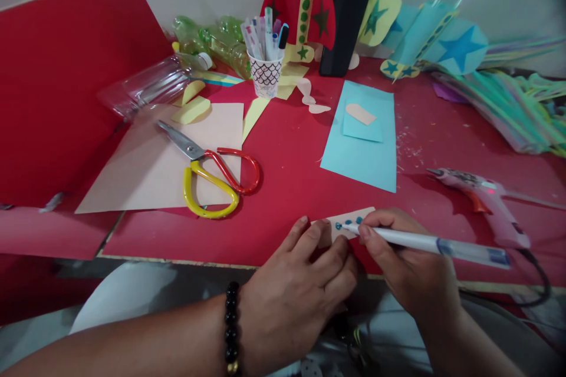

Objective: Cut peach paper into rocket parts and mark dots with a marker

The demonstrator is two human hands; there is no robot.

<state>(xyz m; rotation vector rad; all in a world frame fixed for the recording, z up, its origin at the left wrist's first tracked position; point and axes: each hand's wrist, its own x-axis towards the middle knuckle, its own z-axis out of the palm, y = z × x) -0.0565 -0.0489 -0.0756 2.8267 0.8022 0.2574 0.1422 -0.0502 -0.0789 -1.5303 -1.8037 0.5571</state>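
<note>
My right hand grips a white marker pen with a blue end. Its tip touches a small pale paper strip that carries a row of several blue-green dots. Bent over the strip's left end, the fingers of my left hand hold it against the table near the front edge; the left thumb is hidden. Beyond my hands lies a light blue sheet, topped by a smaller blue piece and a pale cut-out. Scissors with red and yellow handles rest open at the left.
On the right lies a pink glue gun with its cord. A paper cup of pens stands at the back, near decorated bottle rockets, a black box-like object and plastic bottles. Red board rises at left.
</note>
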